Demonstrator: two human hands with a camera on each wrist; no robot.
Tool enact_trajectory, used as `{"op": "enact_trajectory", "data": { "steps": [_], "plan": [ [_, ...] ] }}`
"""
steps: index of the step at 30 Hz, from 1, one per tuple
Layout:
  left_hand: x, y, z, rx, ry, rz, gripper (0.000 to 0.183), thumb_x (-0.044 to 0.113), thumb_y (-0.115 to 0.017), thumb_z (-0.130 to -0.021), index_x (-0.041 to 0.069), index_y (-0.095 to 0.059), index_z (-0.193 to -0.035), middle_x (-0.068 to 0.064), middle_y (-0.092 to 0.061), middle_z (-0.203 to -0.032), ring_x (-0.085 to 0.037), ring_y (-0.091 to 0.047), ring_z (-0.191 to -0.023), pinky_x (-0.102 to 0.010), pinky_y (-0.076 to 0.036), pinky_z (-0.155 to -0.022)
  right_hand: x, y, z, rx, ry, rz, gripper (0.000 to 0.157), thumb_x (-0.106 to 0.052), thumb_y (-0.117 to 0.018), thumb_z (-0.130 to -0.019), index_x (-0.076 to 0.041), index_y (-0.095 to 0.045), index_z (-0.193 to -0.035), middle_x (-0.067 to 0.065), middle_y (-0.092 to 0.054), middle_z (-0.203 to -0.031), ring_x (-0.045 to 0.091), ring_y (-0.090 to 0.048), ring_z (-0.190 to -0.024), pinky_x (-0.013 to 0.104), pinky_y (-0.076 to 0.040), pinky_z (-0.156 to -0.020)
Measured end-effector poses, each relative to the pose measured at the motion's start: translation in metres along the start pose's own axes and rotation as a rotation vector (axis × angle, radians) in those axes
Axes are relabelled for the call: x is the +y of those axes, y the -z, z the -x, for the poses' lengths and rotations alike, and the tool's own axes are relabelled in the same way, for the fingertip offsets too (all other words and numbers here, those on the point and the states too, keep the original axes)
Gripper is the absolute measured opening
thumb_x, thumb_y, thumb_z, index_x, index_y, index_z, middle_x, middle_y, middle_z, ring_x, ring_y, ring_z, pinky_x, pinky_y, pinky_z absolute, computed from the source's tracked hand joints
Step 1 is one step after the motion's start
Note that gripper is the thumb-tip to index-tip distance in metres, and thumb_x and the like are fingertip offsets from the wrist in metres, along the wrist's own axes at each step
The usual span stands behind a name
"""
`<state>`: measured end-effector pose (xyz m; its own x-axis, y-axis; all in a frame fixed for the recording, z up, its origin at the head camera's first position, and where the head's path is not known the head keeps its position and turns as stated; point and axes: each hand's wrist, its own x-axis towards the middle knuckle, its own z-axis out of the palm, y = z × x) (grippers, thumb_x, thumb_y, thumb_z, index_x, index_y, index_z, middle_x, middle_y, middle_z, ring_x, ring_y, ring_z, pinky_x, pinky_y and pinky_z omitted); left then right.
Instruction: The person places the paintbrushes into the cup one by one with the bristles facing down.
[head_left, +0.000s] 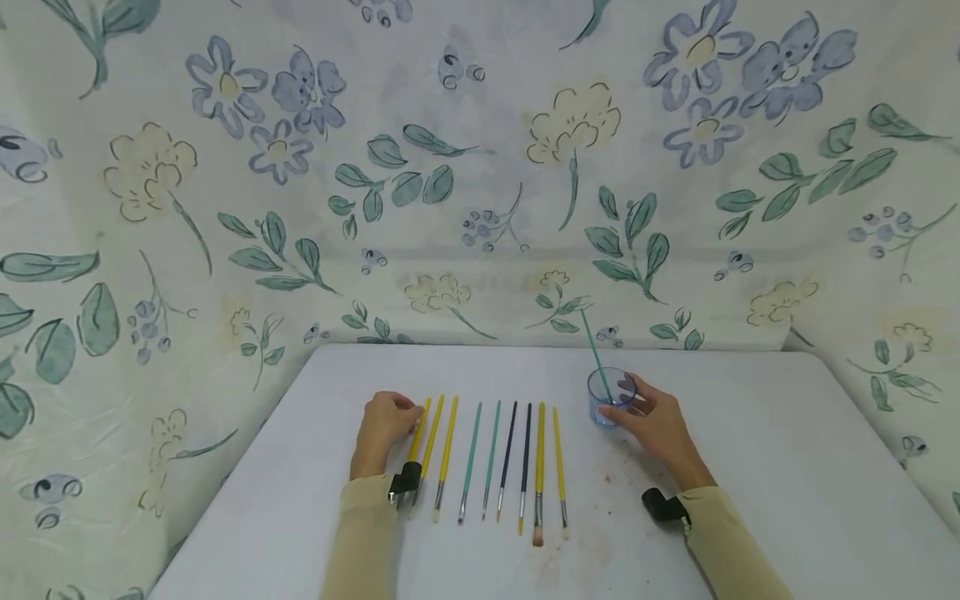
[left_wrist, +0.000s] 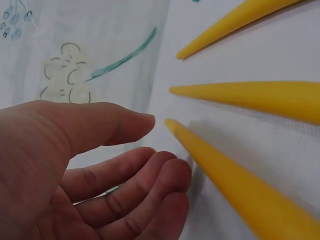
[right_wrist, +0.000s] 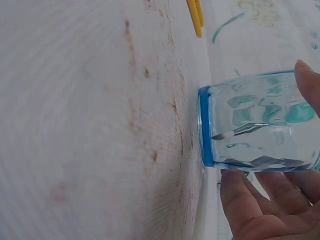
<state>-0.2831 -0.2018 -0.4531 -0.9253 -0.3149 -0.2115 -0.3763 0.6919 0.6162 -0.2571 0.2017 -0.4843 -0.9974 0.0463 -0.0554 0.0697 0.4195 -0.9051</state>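
My right hand (head_left: 662, 427) grips a clear drinking glass (head_left: 600, 412) with a bluish base, thumb on one side and fingers on the other. A teal-handled paintbrush (head_left: 593, 343) leans inside it, its bristles (right_wrist: 220, 135) down near the bottom in the right wrist view. At the left end of a row of paintbrushes, my left hand (head_left: 385, 427) is beside the handle tip of the outermost yellow paintbrush (left_wrist: 235, 187). Thumb and fingers are loosely bent and apart from each other, with nothing held between them. Whether a fingertip touches that handle is unclear.
Along the white table (head_left: 300, 467) lie more paintbrushes, bristles toward me: yellow ones (head_left: 447, 446), two teal (head_left: 470, 458), two dark (head_left: 507, 458), then yellow again (head_left: 539, 458). Brownish smudges (head_left: 592, 525) mark the surface right of them. Floral fabric (head_left: 480, 208) surrounds the table's back and sides.
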Motion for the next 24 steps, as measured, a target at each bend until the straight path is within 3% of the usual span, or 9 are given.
{"op": "enact_trajectory", "data": {
  "steps": [14,19,24],
  "plan": [
    [0.0,-0.004,0.003,-0.031,0.011,-0.066,0.019,0.017,-0.068,-0.086,0.002,-0.067,-0.099,-0.013,-0.068,-0.093,-0.022,-0.06,-0.08,-0.028,-0.05,-0.069,0.0,0.0,-0.001,0.003,-0.006,0.002,0.101,-0.056,-0.078,-0.075,-0.017,-0.03,-0.155,0.014,-0.046,-0.152,0.039,-0.046,-0.139,0.045,-0.047,-0.105],
    [0.002,-0.003,0.007,-0.042,0.018,-0.096,0.021,0.018,-0.069,-0.087,0.001,-0.065,-0.098,-0.013,-0.066,-0.09,-0.022,-0.059,-0.077,-0.027,-0.048,-0.065,0.0,0.0,-0.001,0.002,-0.015,0.011,0.101,-0.056,-0.078,-0.076,-0.017,-0.029,-0.155,0.014,-0.046,-0.152,0.039,-0.045,-0.139,0.046,-0.046,-0.106],
    [0.001,-0.005,0.009,-0.015,-0.019,-0.145,0.024,0.021,-0.07,-0.085,0.0,-0.064,-0.096,-0.013,-0.067,-0.087,-0.022,-0.06,-0.072,-0.028,-0.049,-0.06,-0.001,-0.001,-0.001,0.008,-0.022,0.009,0.102,-0.056,-0.078,-0.075,-0.017,-0.029,-0.155,0.014,-0.045,-0.152,0.039,-0.045,-0.139,0.045,-0.047,-0.106]
  ]
}}
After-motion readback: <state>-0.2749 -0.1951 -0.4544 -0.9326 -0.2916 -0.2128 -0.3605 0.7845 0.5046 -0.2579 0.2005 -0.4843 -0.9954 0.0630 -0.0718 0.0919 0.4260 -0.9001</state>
